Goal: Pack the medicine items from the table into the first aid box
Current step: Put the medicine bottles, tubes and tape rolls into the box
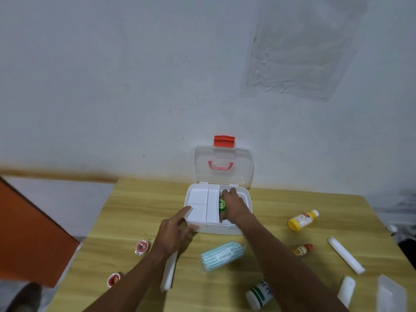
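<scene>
1. Placement is in hand: the right hand (234, 204) reaches down into the open white plastic first aid box (225, 229), fingers curled over a small green-labelled container (222, 204), which sits in the box's right-hand well just beside the white divided tray insert (198, 208).
2. The left hand (174, 233) is spread flat, fingers straight. Its fingertips rest on the box's front-left corner and the tray edge, gripping nothing; I judge it is steadying the box.
3. The container touches or nearly touches the tray's edge. Pushed down at a tilt, it could wedge there or lift the tray out of its seat.
4. The clear lid with the red latch (225, 163) stands upright near the wall. A shove on the box could tip it forward onto the working hand.
5. Much is left on the wooden tabletop (139, 210): a yellow bottle (301, 220), a small red-capped bottle (302, 249), a green-striped wrapped roll (221, 255), a long white roll (345, 255) and a white jar with a green band (258, 294).
6. The right forearm passes just beside the striped roll, so a careless pull-back could knock it or the jar rolling toward the near edge.
7. Another white roll (168, 273) lies partly hidden under the left forearm; a shift of that arm could send it off the tabletop.
</scene>
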